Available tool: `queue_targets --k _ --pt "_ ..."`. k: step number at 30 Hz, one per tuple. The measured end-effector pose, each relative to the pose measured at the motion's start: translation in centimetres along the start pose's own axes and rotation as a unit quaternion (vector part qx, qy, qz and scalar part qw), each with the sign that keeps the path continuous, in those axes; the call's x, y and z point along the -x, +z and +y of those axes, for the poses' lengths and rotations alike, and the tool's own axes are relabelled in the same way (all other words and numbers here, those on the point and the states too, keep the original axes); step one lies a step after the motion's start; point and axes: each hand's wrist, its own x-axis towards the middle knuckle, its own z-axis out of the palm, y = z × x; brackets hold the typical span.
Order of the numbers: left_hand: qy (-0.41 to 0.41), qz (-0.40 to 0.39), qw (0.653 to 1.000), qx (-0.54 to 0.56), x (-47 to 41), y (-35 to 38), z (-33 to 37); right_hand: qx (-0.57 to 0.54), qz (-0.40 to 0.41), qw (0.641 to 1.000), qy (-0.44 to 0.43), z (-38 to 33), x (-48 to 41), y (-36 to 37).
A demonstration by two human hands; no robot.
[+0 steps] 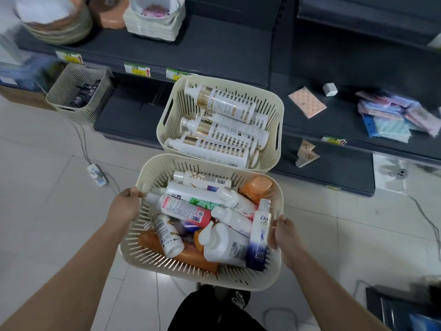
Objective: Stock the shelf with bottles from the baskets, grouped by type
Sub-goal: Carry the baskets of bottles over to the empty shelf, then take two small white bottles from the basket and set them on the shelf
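Note:
I hold a cream slatted basket above the floor by both sides. My left hand grips its left rim, my right hand its right rim. It is full of mixed bottles: white Dove bottles, a blue-and-white Dove bottle, a pink-labelled bottle, orange bottles and a white pump bottle. Just beyond it a second cream basket stands at the dark shelf's front, holding several white-and-gold pump bottles.
A third cream basket sits at the left on the lower shelf. Plates, bowls and a white stack fill the upper left shelf. Packets and a pink card lie on the right shelf. A power strip and cables cross the tiled floor.

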Motion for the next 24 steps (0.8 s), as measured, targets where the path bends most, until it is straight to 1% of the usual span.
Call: queue_targets --k 3,6,9,12,14,16,18,20,22,23,24 --pt "0.041 0.023 0.992 -0.116 0.6 0.1 0.5 0.087 0.018 0.996 -0.025 0.0 0.4 -0.1" --pt "0.067 0.053 0.97 -0.226 1.9 0.6 1.6 0.194 0.02 0.979 -0.064 -0.1 1.5 -0.7" --pt "0.087 0.072 0.949 -0.295 3.8 1.7 3.2 0.285 0.025 0.946 -0.154 -0.3 2.1 -1.6" --pt "0.152 0.064 0.931 -0.327 5.9 3.4 5.1 0.334 0.046 0.905 -0.261 -1.3 2.1 -2.7" --pt "0.181 0.036 0.924 -0.336 7.1 5.2 6.2 0.401 0.023 0.857 -0.324 -2.2 1.7 -3.4" --pt "0.19 0.003 0.919 -0.346 8.3 7.3 6.9 0.481 -0.026 0.797 -0.363 -2.9 1.0 -4.2" --pt "0.19 -0.018 0.913 -0.361 9.6 9.6 7.3 0.539 -0.059 0.737 -0.403 -3.5 0.1 -5.0" --pt "0.172 -0.04 0.907 -0.383 10.8 11.8 7.3 0.59 -0.081 0.669 -0.445 -3.9 -0.8 -5.7" --pt "0.137 -0.055 0.895 -0.42 11.8 13.7 6.9 0.624 -0.099 0.601 -0.49 -3.8 -1.7 -6.0" --pt "0.118 -0.057 0.888 -0.44 12.2 14.5 6.6 0.631 -0.11 0.576 -0.508 -3.8 -2.3 -6.1" --pt "0.099 -0.056 0.883 -0.455 12.5 15.1 6.2 0.635 -0.123 0.559 -0.519 -3.7 -2.7 -6.1"
